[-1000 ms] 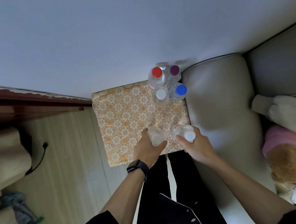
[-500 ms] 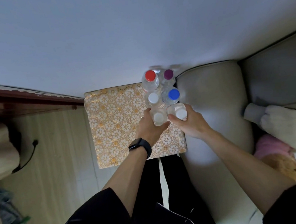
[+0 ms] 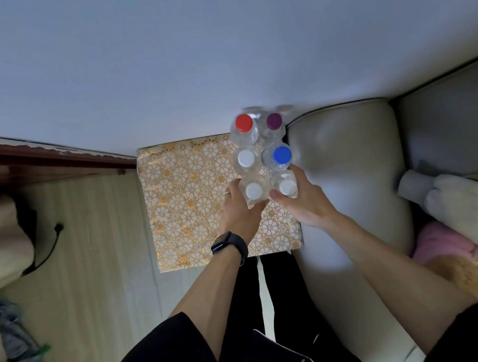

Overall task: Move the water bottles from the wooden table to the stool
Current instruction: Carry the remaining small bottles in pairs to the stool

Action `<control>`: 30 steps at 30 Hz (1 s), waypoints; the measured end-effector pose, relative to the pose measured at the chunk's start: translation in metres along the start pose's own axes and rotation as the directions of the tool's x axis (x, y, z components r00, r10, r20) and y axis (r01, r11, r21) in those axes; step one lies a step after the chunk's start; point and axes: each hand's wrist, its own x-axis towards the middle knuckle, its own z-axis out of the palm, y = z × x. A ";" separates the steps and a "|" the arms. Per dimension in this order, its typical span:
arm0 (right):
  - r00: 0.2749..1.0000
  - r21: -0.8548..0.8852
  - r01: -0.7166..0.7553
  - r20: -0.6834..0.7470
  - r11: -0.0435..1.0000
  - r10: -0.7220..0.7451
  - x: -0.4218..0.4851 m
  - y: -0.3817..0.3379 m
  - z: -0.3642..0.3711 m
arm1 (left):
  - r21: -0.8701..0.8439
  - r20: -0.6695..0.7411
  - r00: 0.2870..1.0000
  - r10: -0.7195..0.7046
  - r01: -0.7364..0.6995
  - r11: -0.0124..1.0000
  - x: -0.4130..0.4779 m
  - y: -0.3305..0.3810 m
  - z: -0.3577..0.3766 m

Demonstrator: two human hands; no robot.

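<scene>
Two white-capped water bottles, long axes vertical, are held at the floral-covered stool's right edge, one gripped in your left hand and one in your right hand, with four other bottles farther back along that edge.

Your stool wore a cream cloth patterned with gold flowers. The bottles were clear: a red-capped bottle, a purple-capped bottle, a blue-capped bottle and three white-capped bottles. Your watch and sleeves were black, the sofa pale grey, the floor light wood-grain.
</scene>
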 end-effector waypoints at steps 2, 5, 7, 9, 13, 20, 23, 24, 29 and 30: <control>1.000 -0.001 -0.004 0.002 1.000 0.004 0.002 0.001 0.000 | -0.048 -0.009 1.000 0.006 -0.006 0.999 -0.001 0.001 0.003; 0.999 -0.029 -0.010 0.053 1.000 0.011 0.003 0.000 -0.003 | -0.048 0.005 0.999 0.039 -0.039 0.998 0.001 -0.003 0.000; 0.998 -0.043 -0.009 0.068 0.999 0.012 0.001 -0.001 -0.004 | -0.038 0.022 0.999 0.049 -0.048 0.998 0.001 -0.006 -0.001; 0.998 -0.034 -0.020 0.059 0.999 0.022 -0.002 -0.003 -0.001 | -0.023 0.033 0.998 0.046 -0.046 0.999 0.002 -0.008 -0.002; 0.999 0.025 -0.048 0.024 0.999 0.047 -0.004 -0.005 0.006 | -0.004 0.041 0.999 0.015 -0.014 1.000 0.005 -0.004 0.000; 1.000 0.078 -0.016 0.026 0.997 0.014 -0.007 -0.006 0.008 | -0.096 0.084 0.996 0.013 -0.005 0.995 0.006 -0.002 -0.004; 0.999 0.109 -0.009 0.035 0.994 0.006 -0.009 -0.008 0.006 | -0.080 0.117 0.993 -0.005 0.014 0.997 0.005 -0.001 -0.009; 0.999 0.117 -0.007 0.035 0.993 0.003 -0.009 -0.008 0.005 | -0.067 0.125 0.992 -0.009 0.017 0.998 0.006 0.000 -0.009; 0.997 0.088 -0.037 0.065 0.995 0.031 -0.018 -0.007 -0.002 | 0.001 0.184 0.983 0.004 -0.004 1.000 0.001 0.004 -0.019; 0.996 0.081 -0.050 0.075 0.995 0.044 -0.023 -0.007 -0.004 | 0.021 0.201 0.980 0.010 -0.014 1.000 -0.002 0.005 -0.024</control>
